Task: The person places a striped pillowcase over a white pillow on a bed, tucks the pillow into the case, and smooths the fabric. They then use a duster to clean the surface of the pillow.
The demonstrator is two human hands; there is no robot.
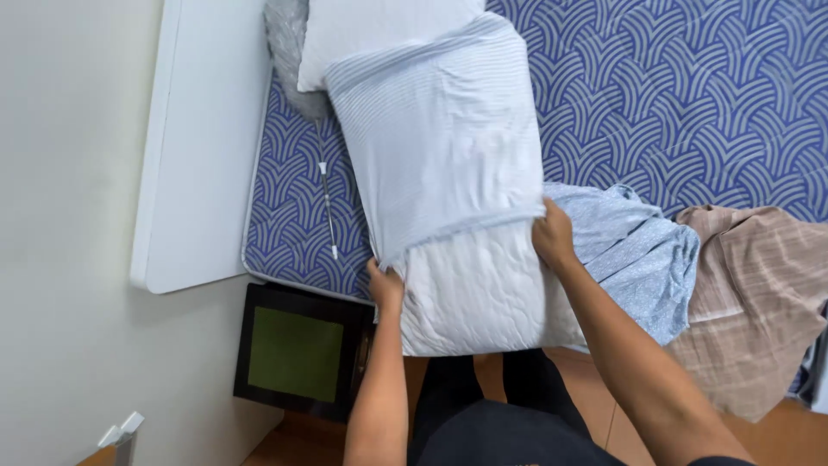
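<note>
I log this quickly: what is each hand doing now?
Left hand: closed on the striped pillowcase edge.
Right hand: closed on the same edge, over the white pillow.

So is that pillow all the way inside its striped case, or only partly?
Partly in. The striped pillowcase covers the far part; the white quilted pillow sticks out bare below its hem, where both hands grip the edge.

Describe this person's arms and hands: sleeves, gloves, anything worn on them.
Both forearms are bare to the bottom edge of the picture, with no sleeve showing. The left hand and right hand wear no gloves. No watch, ring or bracelet can be seen on either.
</note>
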